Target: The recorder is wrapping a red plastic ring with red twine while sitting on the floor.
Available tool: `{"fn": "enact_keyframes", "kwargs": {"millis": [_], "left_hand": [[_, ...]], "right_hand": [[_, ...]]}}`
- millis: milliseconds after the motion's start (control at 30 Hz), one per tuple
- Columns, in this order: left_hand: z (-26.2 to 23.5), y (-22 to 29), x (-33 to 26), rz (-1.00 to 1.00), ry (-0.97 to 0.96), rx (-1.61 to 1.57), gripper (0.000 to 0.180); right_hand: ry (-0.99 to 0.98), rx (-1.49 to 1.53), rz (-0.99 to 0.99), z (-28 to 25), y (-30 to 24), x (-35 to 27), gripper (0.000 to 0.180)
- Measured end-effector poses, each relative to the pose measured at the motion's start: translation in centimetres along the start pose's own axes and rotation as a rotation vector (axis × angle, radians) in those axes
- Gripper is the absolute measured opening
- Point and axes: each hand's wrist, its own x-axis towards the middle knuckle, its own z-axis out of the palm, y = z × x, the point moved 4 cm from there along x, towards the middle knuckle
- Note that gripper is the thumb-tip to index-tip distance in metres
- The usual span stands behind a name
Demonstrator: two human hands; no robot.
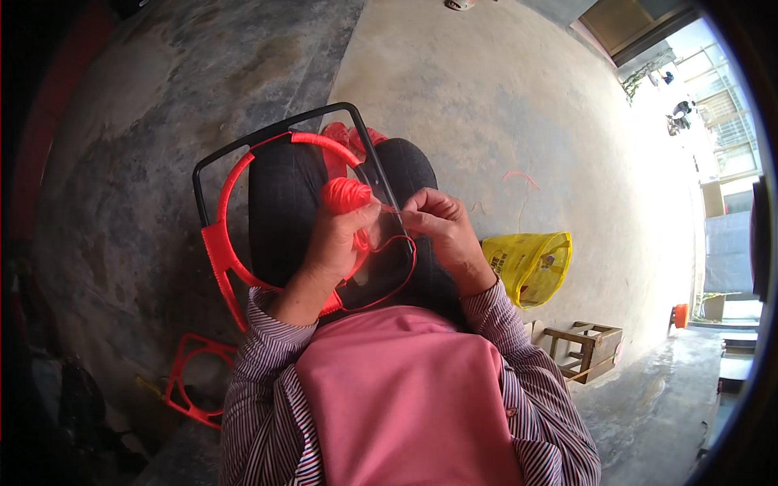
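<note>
A: Head view. State hand positions.

B: Left hand (336, 243) closed around a ball of red cord (347, 194). Right hand (444, 231) pinches the cord strand (389, 209), fingertips together.

A: Workpiece location?

B: Black wire frame (243, 146), partly wrapped in red, rests across the lap. Yellow plastic bag (531, 263) lies on concrete beside the right forearm; wooden stool (587, 344) nearby.

My only view sits on the head, tilted steeply down over the lap at close range. Fisheye bending curves the concrete floor (502, 105) toward the rim; forearms enter from the lower edge, centre frame.
</note>
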Motion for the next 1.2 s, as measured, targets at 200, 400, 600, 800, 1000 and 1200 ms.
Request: {"fn": "enact_keyframes", "kwargs": {"millis": [200,400,600,800,1000,1200], "left_hand": [[0.1,-1.4,-0.1,-0.054,-0.004,-0.011,0.009],[-0.8,-1.7,0.2,-0.077,0.025,0.005,0.015],[-0.1,-1.4,0.1,-0.058,-0.002,0.055,0.013],[0.7,-1.5,-0.1,-0.064,-0.018,0.176,0.007],[0.3,-1.9,0.1,-0.046,-0.025,0.188,0.009],[0.2,-2.1,0.0,-0.055,-0.005,0.176,0.007]], "right_hand": [[0.061,0.266,0.022,0.5,1.0,0.0,0.002],[0.066,0.422,0.046,0.1,1.6,-0.1,0.004],[0.092,0.378,0.07,-0.1,1.9,-0.1,0.004],[0.079,0.378,0.089,-0.2,2.3,-0.2,0.003],[0.091,0.405,0.113,0.1,2.3,-0.4,0.002],[0.171,0.388,0.065,0.2,2.2,-0.5,0.005]]}}
